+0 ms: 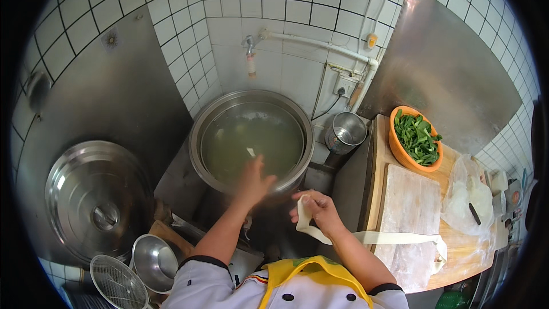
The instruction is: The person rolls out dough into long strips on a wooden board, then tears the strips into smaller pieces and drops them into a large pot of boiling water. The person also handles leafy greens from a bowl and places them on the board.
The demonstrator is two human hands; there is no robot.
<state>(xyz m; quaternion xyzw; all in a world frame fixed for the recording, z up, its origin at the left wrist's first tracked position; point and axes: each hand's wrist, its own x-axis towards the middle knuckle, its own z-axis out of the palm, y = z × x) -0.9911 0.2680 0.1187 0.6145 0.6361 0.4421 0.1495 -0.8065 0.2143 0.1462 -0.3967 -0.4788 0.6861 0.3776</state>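
Observation:
My left hand, blurred, reaches over the near rim of a large round metal pot of cloudy greenish liquid. Just beyond its fingertips is a small pale piece of dough. Right of the pot's near edge, my right hand pinches one end of a long, flat strip of dough. The strip hangs below that hand, runs across by my forearm and lies over a floured wooden board with its far part folded at the board's right edge.
An orange bowl of chopped leafy greens and a plastic bag stand on the wooden worktop. A metal container is right of the pot, below a tap. At left are a large lid, a metal bowl and a mesh strainer.

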